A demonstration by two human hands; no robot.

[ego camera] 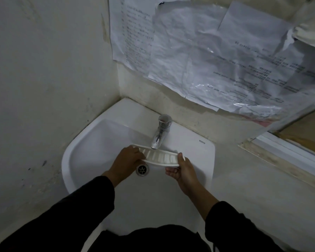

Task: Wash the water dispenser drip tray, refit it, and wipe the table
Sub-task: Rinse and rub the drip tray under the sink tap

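Head view: the tray (159, 157) sits over the sink (102, 142), just under the tap (159, 137) spout and above the drain (142, 169), held at both ends. No water stream is visible. To wash it well, I'd judge the tap needs opening, then the slotted face tilted under the flow and rubbed along each slot — both sides. The left hand (129, 160) grips the left end, fingers curled over the top. The right hand (180, 169) holds the right end — thumb on the rim, fingers curled beneath.
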